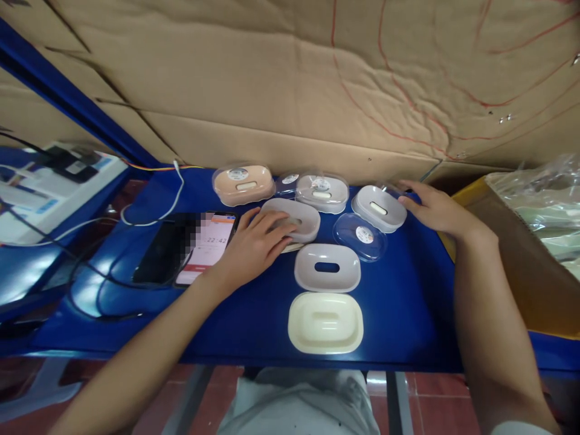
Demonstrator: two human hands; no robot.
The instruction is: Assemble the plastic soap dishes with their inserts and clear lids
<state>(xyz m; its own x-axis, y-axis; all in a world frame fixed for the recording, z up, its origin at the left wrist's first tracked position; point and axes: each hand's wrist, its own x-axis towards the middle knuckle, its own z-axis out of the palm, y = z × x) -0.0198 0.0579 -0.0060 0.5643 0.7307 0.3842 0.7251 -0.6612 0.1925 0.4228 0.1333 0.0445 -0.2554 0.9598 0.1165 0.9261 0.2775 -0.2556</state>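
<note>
My left hand (256,248) is closed over the near-left side of a grey slotted soap dish tray (310,220), fingers reaching inside its rim. Part of a cream base (292,247) shows under that tray. At the back right, my right hand (432,208) has finger and thumb at the edge of a clear lid (388,188), beside another grey soap dish (379,209) with a cream bar in its slot. Nearer me lie a loose grey slotted tray (310,277) and a cream base (326,341). A clear lid with a round sticker (356,237) lies between them and the right-hand dish.
A lidded peach soap dish (242,186) and a lidded grey one (321,195) stand along the cardboard wall (272,78), another clear lid (286,185) between them. Left are a phone (208,248), cables and a power strip (58,199). A box (512,272) with plastic-wrapped pieces stands right.
</note>
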